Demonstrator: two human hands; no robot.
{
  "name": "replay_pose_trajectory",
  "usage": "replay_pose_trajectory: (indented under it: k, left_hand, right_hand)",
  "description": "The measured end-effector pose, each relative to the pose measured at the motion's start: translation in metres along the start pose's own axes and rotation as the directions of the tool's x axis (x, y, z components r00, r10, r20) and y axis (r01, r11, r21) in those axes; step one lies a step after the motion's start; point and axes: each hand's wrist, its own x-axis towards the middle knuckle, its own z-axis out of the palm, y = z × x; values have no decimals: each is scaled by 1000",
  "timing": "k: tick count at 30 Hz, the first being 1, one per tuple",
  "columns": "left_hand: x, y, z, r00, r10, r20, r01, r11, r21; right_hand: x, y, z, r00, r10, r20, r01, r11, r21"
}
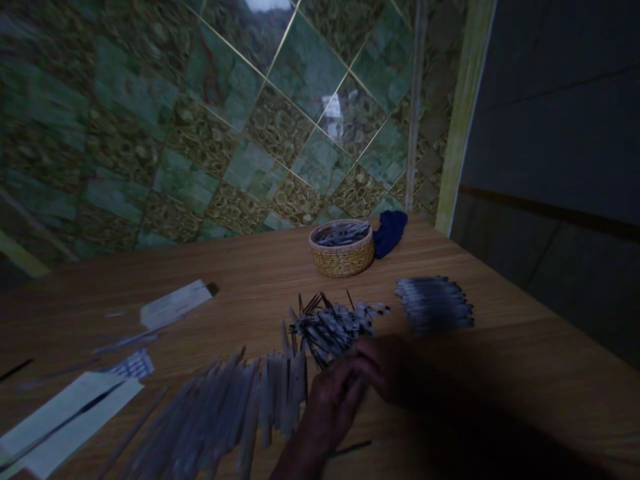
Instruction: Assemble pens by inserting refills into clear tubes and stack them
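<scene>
My left hand (333,400) and my right hand (383,367) meet above the near part of the table, fingers closed and pressed together. What they pinch is hidden and blurred. Just beyond them lies a loose pile of short pale pieces with black ends, like pen parts (335,327), with thin dark sticks poking out. Left of my left hand, many long pale tubes like pen barrels (210,407) are spread side by side. A thin dark stick (353,448) shows below my left hand; whether it is held or lies on the wood, I cannot tell.
Stacked pen-like sticks (435,303) lie in a neat row at right. Farther back stands a woven basket (343,260) holding more sticks, beside a dark blue cloth (391,232). White papers (75,420) and a pale card (176,303) lie left on the wooden table (240,267). A tiled wall rises behind.
</scene>
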Motion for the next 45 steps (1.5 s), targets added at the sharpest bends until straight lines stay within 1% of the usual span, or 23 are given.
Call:
replay_pose_trajectory:
  k: [3,5,7,9,11,13,15,17,18,19,20,22,25,29,30,33,37,41,43,45]
  left_hand:
    - [-2,-7,3,1000,-3,-4,3,1000,31]
    - [-3,-13,4,1000,2,10,-3,998,69]
    - [-4,-18,4,999,6,34,-10,994,112]
    - [-4,-21,3,1000,14,20,-17,987,161]
    - [-4,-24,3,1000,31,0,-30,976,214]
    - [-4,-27,2,999,45,7,-45,963,267]
    - [-4,-30,2,998,54,24,-59,945,322]
    - [-4,-33,2,997,57,53,-73,927,368]
    - [-4,-34,2,996,56,66,-77,920,385]
    - [-4,-35,1,996,51,74,-76,913,400]
    - [-4,-35,1,996,40,76,-68,909,412]
    - [-4,-34,1,997,13,82,-47,902,430]
    - [-3,-29,-2,995,-47,86,3,892,451]
    - [0,-26,-14,990,-139,38,102,858,504]
    - [1,-27,-17,988,-152,32,114,848,518]
    - [2,-32,-27,976,-216,-35,198,804,561]
    - [3,-37,-38,948,-305,-96,303,758,578]
    - [2,-37,-50,907,-390,-157,404,706,581]
    - [1,-38,-58,880,-439,-182,452,657,604]
    - [0,-40,-65,852,-493,-179,484,609,628]
  right_hand:
    - [-3,9,-3,995,71,-74,-64,994,88]
    - [-6,20,-4,984,131,-117,-102,968,230]
    - [-7,33,-6,965,232,-125,-160,892,423]
    - [-9,49,-13,927,350,-134,-208,777,594]
    - [-11,70,-27,861,470,-197,-215,685,696]
    - [-16,96,-45,761,594,-262,-230,624,747]
    - [-22,126,-62,651,661,-372,-158,598,786]
    - [-28,154,-74,528,716,-457,-109,591,799]
    - [-31,167,-77,476,733,-485,-71,582,810]
    - [-34,177,-79,447,748,-490,-51,568,821]
    - [-35,185,-79,439,760,-478,-49,552,832]
    - [-36,195,-76,444,771,-456,-61,534,843]
    - [-35,199,-72,446,785,-430,-99,521,848]
    - [-35,202,-69,401,815,-419,-169,515,840]
    - [-36,203,-69,389,822,-416,-193,514,836]
    - [-38,207,-68,363,841,-401,-271,507,819]
    - [-40,208,-69,333,864,-377,-357,485,798]
    - [-44,201,-71,311,877,-367,-423,473,773]
    - [-46,195,-71,327,873,-362,-445,480,756]
    - [-48,186,-69,355,863,-360,-473,498,727]
